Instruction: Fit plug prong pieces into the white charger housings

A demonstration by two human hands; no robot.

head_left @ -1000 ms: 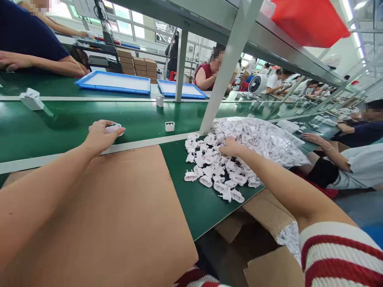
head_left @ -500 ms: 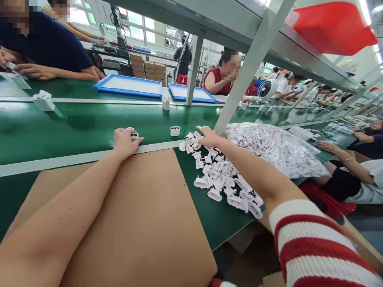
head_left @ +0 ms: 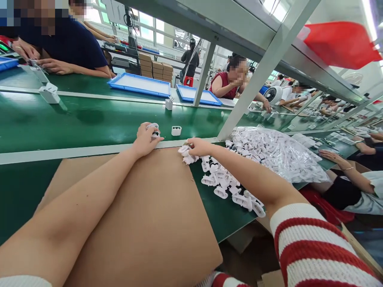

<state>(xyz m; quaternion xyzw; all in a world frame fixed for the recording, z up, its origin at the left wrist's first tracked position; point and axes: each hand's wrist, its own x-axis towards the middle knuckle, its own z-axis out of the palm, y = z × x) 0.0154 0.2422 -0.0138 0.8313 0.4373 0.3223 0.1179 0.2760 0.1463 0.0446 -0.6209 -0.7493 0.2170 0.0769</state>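
My left hand (head_left: 146, 139) is closed around a small white plastic housing (head_left: 153, 128) at the far edge of a brown cardboard sheet (head_left: 140, 223). My right hand (head_left: 198, 146) curls over the near end of a heap of white plug parts (head_left: 223, 184), pinching one white plug part (head_left: 184, 151) beside the cardboard. Another white housing (head_left: 176, 130) lies on the green conveyor belt (head_left: 89, 119) just beyond both hands. Right of the heap sits a clear plastic bag full of plug parts (head_left: 275, 153).
A slanted metal post (head_left: 257, 79) rises just behind the bag. Across the belt lie two blue trays (head_left: 140, 84), a small white box (head_left: 49, 93) and a white part (head_left: 169, 104). Other people work opposite and to the right. An open carton (head_left: 269, 275) sits below the table edge.
My right hand drew back from the middle of the heap toward the cardboard with a plug part. My left hand, holding the housing, slid right toward it. The view shifted left.
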